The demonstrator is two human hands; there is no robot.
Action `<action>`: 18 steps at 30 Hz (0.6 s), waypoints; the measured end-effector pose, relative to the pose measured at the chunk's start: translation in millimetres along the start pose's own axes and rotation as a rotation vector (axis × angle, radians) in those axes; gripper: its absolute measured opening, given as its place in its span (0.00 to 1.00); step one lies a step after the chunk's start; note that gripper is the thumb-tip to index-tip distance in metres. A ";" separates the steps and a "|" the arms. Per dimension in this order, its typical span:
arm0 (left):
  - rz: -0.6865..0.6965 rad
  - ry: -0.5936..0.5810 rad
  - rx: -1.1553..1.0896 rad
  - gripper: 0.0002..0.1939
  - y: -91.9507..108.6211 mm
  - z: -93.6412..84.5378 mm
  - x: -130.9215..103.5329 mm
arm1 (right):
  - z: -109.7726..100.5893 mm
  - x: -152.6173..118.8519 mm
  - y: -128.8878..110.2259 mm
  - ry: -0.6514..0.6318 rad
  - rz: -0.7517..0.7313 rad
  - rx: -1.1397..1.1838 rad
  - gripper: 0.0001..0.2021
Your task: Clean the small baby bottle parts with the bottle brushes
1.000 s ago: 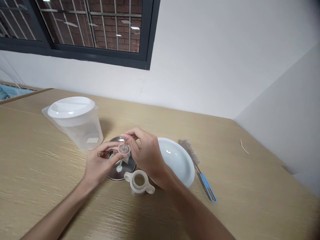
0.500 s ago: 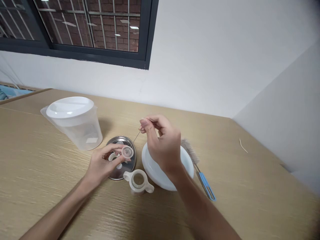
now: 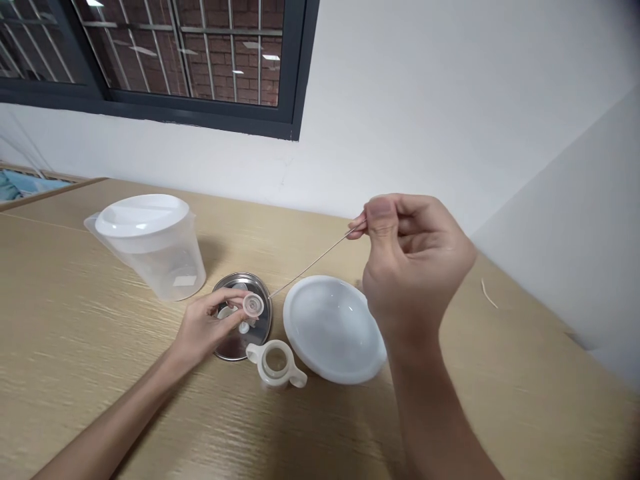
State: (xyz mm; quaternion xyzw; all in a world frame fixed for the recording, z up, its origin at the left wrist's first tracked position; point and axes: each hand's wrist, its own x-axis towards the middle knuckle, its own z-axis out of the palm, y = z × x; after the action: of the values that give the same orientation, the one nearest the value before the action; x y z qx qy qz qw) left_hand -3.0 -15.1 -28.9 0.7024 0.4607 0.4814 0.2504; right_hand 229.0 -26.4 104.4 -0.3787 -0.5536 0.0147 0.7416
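Observation:
Between the thumb and fingers of my left hand (image 3: pixel 205 328) is a small clear round cap (image 3: pixel 253 305), held over a metal tray (image 3: pixel 240 348) with small white parts on it. My right hand (image 3: pixel 417 267), raised to the right, pinches a long thin rod (image 3: pixel 320 257) whose lower tip points down-left and stands apart from the cap. A two-handled translucent bottle (image 3: pixel 276 363) stands just in front of the tray. Beside it lies a white bowl (image 3: pixel 333 330), nearest to my right wrist.
A translucent pitcher (image 3: pixel 170 263) with a white lid stands at the left back. A thin pale strip (image 3: pixel 489 294) lies on the wooden table (image 3: pixel 200 427) at the right. Behind are a wall and a barred window.
My right hand has moved right and up, drawing the rod out of the cap. My left hand has stayed nearly still. The blue-handled brush is now hidden behind my right hand and arm.

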 end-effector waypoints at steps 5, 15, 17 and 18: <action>0.005 0.029 -0.017 0.11 0.6 0.5 -3.0 | 4.4 -7.9 -0.4 -0.053 -0.001 -0.007 0.08; 0.026 0.057 -0.036 0.09 2.8 1.5 -6.3 | 16.8 -20.7 5.0 -0.143 0.078 0.086 0.06; 0.020 0.063 -0.049 0.09 6.1 1.7 -6.3 | 19.1 -24.1 5.7 -0.154 0.082 0.104 0.06; 0.018 0.067 -0.053 0.09 7.8 1.9 -6.5 | 20.5 -26.2 5.8 -0.160 0.085 0.113 0.06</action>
State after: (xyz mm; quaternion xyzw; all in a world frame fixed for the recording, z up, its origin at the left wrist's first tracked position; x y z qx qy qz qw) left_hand 1.2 -24.1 -26.4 0.6830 0.4496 0.5190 0.2489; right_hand 204.1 -22.6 81.9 -0.3571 -0.5928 0.1075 0.7138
